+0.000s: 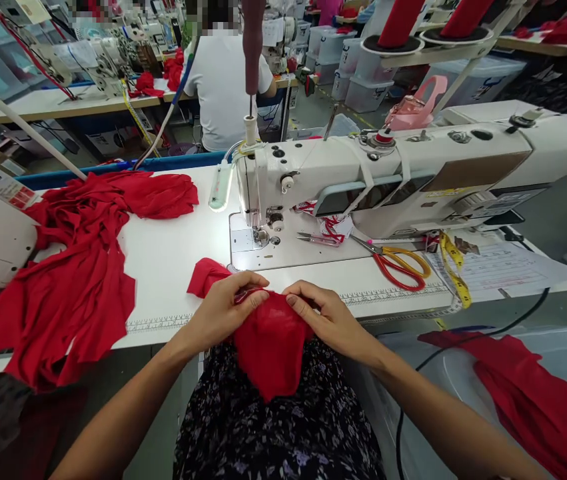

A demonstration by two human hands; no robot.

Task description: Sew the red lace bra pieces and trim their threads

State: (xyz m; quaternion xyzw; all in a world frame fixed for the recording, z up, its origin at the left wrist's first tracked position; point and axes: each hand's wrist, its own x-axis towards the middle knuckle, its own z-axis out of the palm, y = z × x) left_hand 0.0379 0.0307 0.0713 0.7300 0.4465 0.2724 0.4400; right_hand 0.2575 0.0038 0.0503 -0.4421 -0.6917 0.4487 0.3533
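Head view: my left hand [226, 310] and right hand [330, 320], both pinched closed, grip 1 red fabric piece [272, 350] on my side of the white sewing machine [323, 167]; red-and-yellow-handled scissors [378, 251] lie before it, a red fabric heap [80, 267] to its left.

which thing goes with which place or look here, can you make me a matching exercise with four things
Things
1. scissors
2. middle red cloth
3. thread cones
4. measuring tape

Places and looks
A. upright on round discs
B. yellow with dark markings
C. one red handle, one orange-yellow
D. held by the left hand and right hand

Right pairs: 1-C, 2-D, 3-A, 4-B
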